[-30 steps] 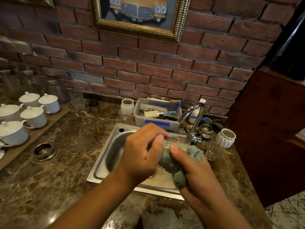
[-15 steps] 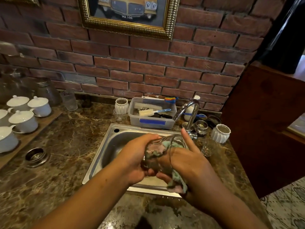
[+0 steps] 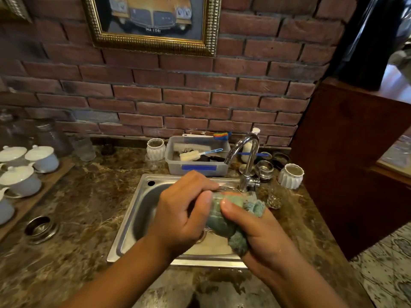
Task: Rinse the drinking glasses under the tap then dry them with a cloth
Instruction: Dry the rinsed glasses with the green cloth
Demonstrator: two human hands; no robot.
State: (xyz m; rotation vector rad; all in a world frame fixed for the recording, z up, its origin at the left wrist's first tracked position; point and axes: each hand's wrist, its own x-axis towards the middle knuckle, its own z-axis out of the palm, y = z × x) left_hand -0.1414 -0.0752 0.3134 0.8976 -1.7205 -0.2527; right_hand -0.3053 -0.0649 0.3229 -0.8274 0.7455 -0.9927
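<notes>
Glass (image 3: 214,215) now sideways, green cloth (image 3: 255,206) inside

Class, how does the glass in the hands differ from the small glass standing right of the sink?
The held glass tilts over the sink in the left hand; the counter glass stands upright, untouched. The held glass has cloth inside; the counter glass has none. Both are clear.
</notes>
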